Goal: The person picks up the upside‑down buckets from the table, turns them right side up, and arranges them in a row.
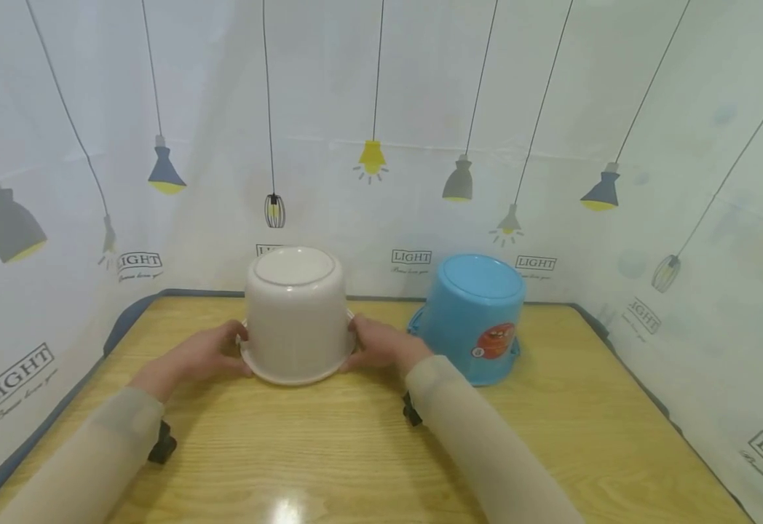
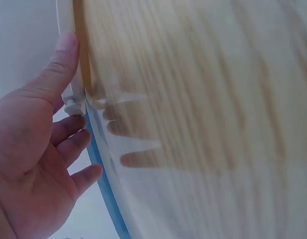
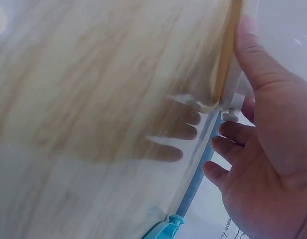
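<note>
A white plastic bucket [image 1: 296, 320] is upside down, base up, towards the back of the table. My left hand [image 1: 204, 353] grips it by the rim on the left side, and my right hand [image 1: 378, 342] does the same on the right. In the left wrist view the thumb lies along the rim, near a small white handle lug [image 2: 73, 107]; the lower fingers extend loosely. The right wrist view has a matching grip beside another lug [image 3: 235, 105], the index finger partly hidden behind it. The rim is close over the tabletop.
A blue bucket [image 1: 450, 320] with a red round label [image 1: 496, 340] stands upside down to the right, just past my right hand. The shiny wooden table [image 1: 329, 444] has a dark blue edge strip. Behind hangs a white cloth [image 1: 329, 94] printed with lamps.
</note>
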